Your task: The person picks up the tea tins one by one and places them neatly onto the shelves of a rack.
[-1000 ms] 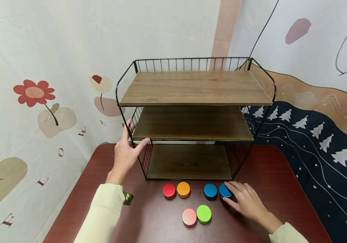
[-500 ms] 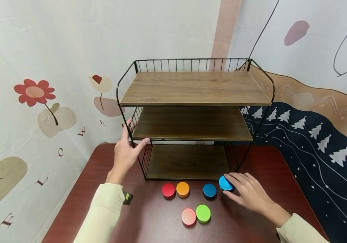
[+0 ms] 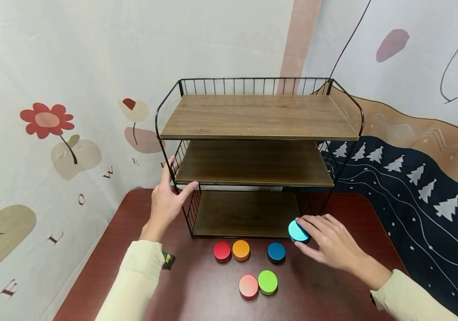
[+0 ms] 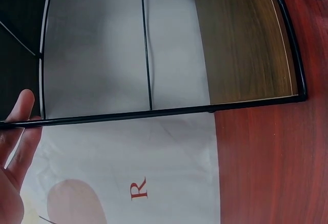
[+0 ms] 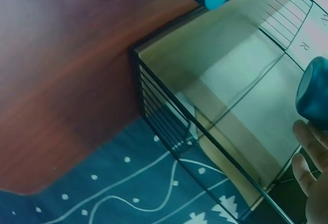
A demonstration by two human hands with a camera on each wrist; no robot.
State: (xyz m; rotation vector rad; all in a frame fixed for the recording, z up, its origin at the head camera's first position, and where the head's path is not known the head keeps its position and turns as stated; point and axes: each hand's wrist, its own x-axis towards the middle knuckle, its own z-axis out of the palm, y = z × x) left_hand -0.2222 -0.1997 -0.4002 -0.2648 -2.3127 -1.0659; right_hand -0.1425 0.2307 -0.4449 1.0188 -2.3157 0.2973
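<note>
A three-tier shelf rack (image 3: pixel 258 117) with a black wire frame and brown wooden boards stands on the table. My left hand (image 3: pixel 162 206) grips its left side post, the thumb on the front edge of the middle board. In the left wrist view, fingers (image 4: pixel 25 147) show behind a black rod. My right hand (image 3: pixel 333 246) pinches a short blue cylinder (image 3: pixel 298 232) with a flat round top, raised near the rack's lower right front corner. The right wrist view shows this cylinder tilted above the fingertips (image 5: pixel 302 131). Another blue cylinder (image 3: pixel 276 253) stands on the table left of it.
Red (image 3: pixel 222 252) and orange cylinders (image 3: pixel 241 250) stand before the bottom shelf. Closer to me, pink (image 3: pixel 248 286) and green cylinders (image 3: pixel 267 282) stand side by side. The dark red table (image 3: pixel 208 298) backs onto a printed cloth (image 3: pixel 229 40).
My right hand has lifted the blue cylinder off the table, up and forward toward the rack. My left hand keeps its grip on the post, and the other cylinders stay put.
</note>
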